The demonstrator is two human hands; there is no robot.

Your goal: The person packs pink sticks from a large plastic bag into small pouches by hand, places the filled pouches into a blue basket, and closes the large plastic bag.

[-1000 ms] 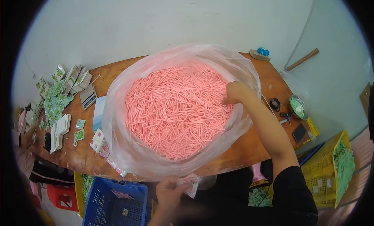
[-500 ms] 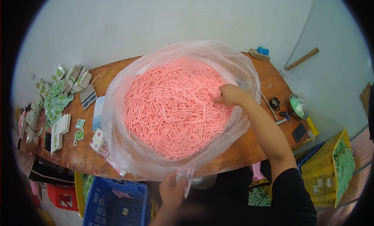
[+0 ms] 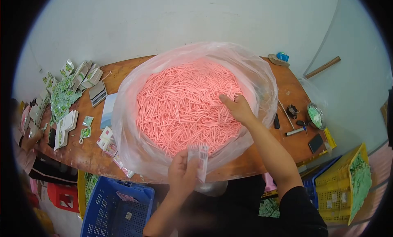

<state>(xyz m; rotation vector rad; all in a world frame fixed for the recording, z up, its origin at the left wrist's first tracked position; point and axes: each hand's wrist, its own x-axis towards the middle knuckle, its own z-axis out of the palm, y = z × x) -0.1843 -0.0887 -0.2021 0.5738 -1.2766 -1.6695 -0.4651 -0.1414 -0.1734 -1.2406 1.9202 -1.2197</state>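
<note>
Fingers of the left hand (image 3: 183, 171) are pinching a small see-through packet (image 3: 201, 159) between thumb and fingertips, just in front of the near side of a large cloudy plastic bag (image 3: 262, 79). Ahead of them, thin pink sticks (image 3: 180, 102) are filling the bag. The fingers of the right hand (image 3: 235, 106) are curling at the sticks, on the right side of the heap; whether they are gripping any is impossible to tell. Both hands are working over a brown wooden table (image 3: 96, 155). Below and left of the left fingers, a blue crate (image 3: 116, 206) is sitting. Right of the right fingers, a bowl (image 3: 315, 115) holding something green is standing near the table's edge. Farther left of the left fingers, a scale (image 3: 98, 93) is lying beside green packets (image 3: 63, 100). Beyond both hands, a pale wall (image 3: 184, 20) is rising.
</note>
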